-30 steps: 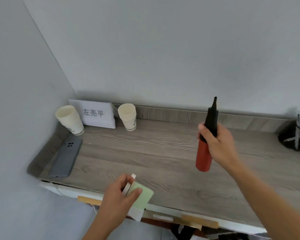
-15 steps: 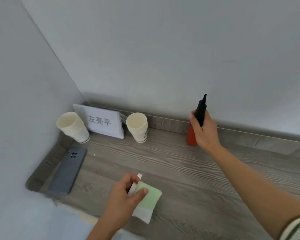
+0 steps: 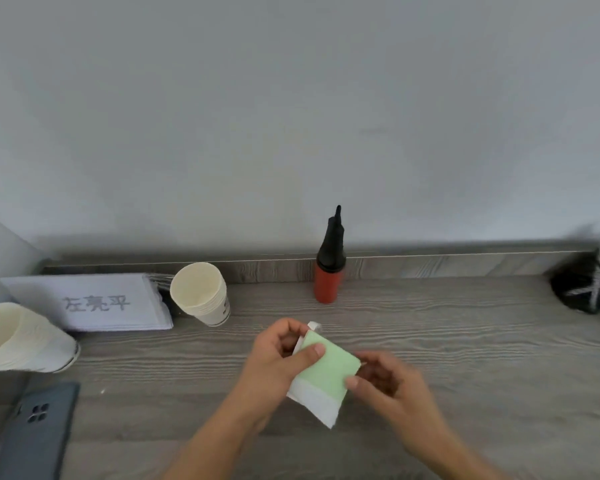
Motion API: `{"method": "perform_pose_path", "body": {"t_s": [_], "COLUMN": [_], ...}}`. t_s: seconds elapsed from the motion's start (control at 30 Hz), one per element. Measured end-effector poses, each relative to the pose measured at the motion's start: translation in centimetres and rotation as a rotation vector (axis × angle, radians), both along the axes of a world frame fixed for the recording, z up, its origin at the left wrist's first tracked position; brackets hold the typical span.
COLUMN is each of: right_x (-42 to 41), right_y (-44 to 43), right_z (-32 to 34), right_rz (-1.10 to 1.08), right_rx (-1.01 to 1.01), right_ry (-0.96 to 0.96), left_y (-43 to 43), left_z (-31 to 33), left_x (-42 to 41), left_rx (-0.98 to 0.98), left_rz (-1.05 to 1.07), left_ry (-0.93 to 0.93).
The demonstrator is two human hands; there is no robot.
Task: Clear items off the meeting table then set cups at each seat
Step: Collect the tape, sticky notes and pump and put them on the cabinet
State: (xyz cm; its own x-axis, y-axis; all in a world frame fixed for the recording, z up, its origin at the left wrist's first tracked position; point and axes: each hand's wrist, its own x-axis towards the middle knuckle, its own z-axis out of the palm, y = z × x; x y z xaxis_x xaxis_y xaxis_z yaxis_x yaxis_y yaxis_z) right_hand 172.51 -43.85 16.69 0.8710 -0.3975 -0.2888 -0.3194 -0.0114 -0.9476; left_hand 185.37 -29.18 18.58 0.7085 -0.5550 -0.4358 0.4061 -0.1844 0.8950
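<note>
my right hand (image 3: 392, 382) has let go of the red pump with the black nozzle (image 3: 329, 268) and come down to the middle of the frame; the pump now stands upright on its own at the back of the wooden table (image 3: 465, 341), right against the low rear lip, a little above centre. my left hand (image 3: 281, 355) holds the green and white packet (image 3: 321, 374) just below the centre of the frame — thumb pressed on its green face, the other fingers curled behind its upper left edge. my right hand meets the packet from the right, thumb tip touching its lower right edge; this hand is blurred, and i cannot tell whether its fingers are truly pinching the packet or only brushing it. the packet is tilted, white end pointing down toward the lower edge of the frame, held above the table and not lying on it. to the left of centre a stack of paper cups (image 3: 201, 294) stands upright, mouth open toward me, and a second stack of cups (image 3: 18, 339) sits at the far left edge, leaning in the wide-angle view. between them a white name card with grey characters (image 3: 90, 303) lies near the rear lip, its right end just beside the first stack. a dark grey phone (image 3: 35, 434) lies face down in the lower left corner — camera cluster showing. a dark, blurred object (image 3: 582, 285) sits at the right edge.
</note>
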Motion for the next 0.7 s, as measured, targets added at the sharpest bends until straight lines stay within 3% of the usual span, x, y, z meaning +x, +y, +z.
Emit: {"method": "perform_pose_path", "body": {"t_s": [0.27,0.33,0.5,0.7], "right_x": [-2.9,-4.3,-8.3,-7.5], "right_y": [-4.5,-6.6,-11.1,-15.6], "right_z": [-0.1,-0.1,-0.1,-2.9], "right_rz": [-0.442,-0.524,-0.606,-0.593], "right_rx": [0.300,0.352,0.328,0.160], "right_ry": [-0.038,-0.058,0.010,0.114], "left_y": [-7.5,-9.6,-13.0,-13.6], "left_z": [0.6,0.1,-3.8,-7.0], "left_x": [-1.0,-1.0,-1.2,-0.7], "left_rx": [-0.013,0.017,0.404,0.609], "left_rz": [-0.144,-0.194,-0.533,-0.649], "left_ry": [0.100,-0.079,-0.920,-1.320]}}
